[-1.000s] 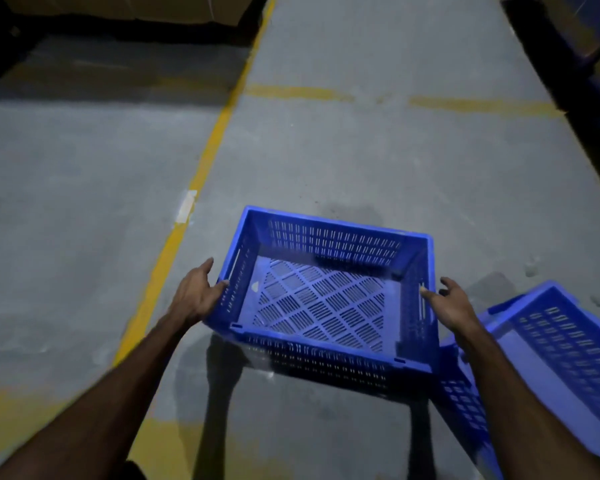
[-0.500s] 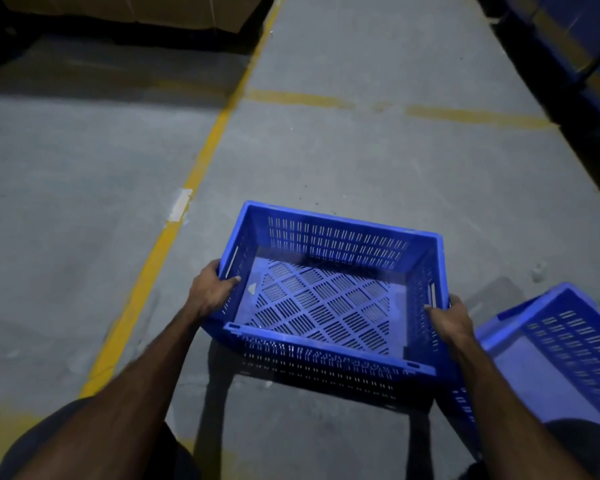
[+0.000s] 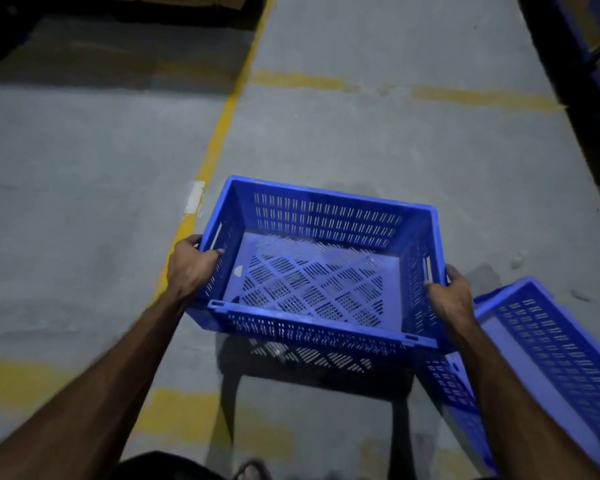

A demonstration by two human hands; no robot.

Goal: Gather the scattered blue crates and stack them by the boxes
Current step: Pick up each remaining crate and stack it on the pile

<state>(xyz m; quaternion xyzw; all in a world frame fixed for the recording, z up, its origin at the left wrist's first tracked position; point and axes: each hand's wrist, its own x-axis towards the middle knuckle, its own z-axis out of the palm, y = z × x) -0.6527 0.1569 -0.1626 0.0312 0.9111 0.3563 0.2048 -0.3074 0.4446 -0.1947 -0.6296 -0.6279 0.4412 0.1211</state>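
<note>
Left hand (image 3: pixel 191 268), right hand (image 3: pixel 452 299) clamp side handles of crate (image 3: pixel 312 268), lifted clear of floor (image 3: pixel 84 202). Second crate (image 3: pixel 548 351) tilted at 4 o'clock. I judge carry next: boxes (image 3: pixel 174 0) at 11 o'clock.

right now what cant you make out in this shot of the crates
- Second crate, head view: its right and lower parts are cut off by the frame edge, and the right forearm covers part of it.
- Boxes at top left: only a dim strip shows, cut by the top edge.
- Left hand and right hand on the held crate: the fingers of each grip are hidden behind the crate's side walls.
- Top right corner: too dark to identify.
</note>
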